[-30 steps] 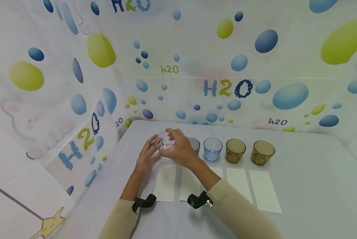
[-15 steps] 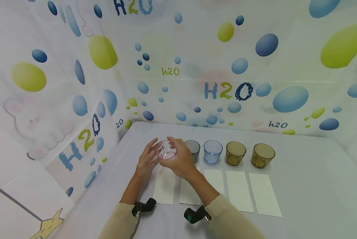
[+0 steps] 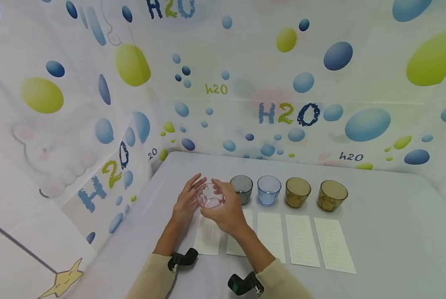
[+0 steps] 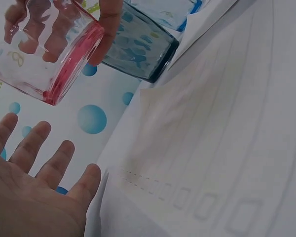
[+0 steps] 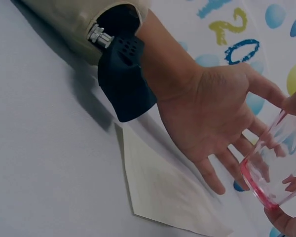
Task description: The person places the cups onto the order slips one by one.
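A clear pink-tinted glass point(image 3: 209, 201) is held off the table by my right hand point(image 3: 229, 211), thumb on the near side and fingers on the far side. Facing it from the left is my left hand point(image 3: 184, 207), fingers spread and loosely extended. In the left wrist view, the glass point(image 4: 49, 49) tilts with its pink base toward the sheets, and the left fingers point(image 4: 27, 150) stand apart from it. The right wrist view shows the left palm point(image 5: 212, 108) turned toward the glass point(image 5: 278, 160), while only the right hand's fingertips point(image 5: 281, 222) enter at the edge.
To the right stand a grey glass point(image 3: 242, 190), a blue glass point(image 3: 269, 192) and two amber glasses point(image 3: 298, 193), all upright in a row. Several pale lined sheets point(image 3: 335, 245) lie before them on the white-covered table point(image 3: 391, 232). A patterned curtain point(image 3: 245, 54) rises behind.
Both hands and the pink glass have come lower and slightly to the right in view. The left fingers have opened away from the glass; the right hand keeps its grip.
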`<state>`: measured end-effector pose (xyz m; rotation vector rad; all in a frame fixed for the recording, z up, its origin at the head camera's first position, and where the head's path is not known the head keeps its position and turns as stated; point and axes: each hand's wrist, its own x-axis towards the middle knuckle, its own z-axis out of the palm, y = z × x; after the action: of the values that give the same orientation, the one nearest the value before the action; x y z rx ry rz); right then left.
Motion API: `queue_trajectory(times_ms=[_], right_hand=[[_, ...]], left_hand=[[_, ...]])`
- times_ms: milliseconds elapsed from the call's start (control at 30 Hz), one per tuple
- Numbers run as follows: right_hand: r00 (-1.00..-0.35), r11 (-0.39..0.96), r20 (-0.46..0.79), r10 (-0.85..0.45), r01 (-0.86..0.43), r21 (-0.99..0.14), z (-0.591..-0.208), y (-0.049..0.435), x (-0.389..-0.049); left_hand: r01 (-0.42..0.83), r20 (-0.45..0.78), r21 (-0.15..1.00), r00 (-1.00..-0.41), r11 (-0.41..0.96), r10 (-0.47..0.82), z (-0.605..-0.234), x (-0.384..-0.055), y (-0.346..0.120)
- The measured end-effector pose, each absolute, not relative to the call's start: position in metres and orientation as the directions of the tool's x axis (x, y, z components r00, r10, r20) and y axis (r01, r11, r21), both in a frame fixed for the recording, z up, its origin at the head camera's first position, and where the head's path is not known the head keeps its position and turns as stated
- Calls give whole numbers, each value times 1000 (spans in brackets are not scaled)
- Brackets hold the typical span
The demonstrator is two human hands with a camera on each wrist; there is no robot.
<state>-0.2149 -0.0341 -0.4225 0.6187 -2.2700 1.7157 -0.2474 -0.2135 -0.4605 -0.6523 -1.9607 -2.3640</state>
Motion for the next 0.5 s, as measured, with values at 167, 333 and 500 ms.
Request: queue_trajectory(times_ms=[167,333,500], right_hand=[[-879,204,438,-188,-471,-858,-430,-32,-211],[-882,185,433,-186,-464,-866,-438,-30,-209],[-895,186,394,-211,-432,-882,-444,-29,-206]], left_hand=[[257,318,936,-910,-239,265,-462,-248,-213],[253,306,942,-916,-218,261,-462,-245,-213],[255,309,942,-913,-218,265,-462,-244,-213]])
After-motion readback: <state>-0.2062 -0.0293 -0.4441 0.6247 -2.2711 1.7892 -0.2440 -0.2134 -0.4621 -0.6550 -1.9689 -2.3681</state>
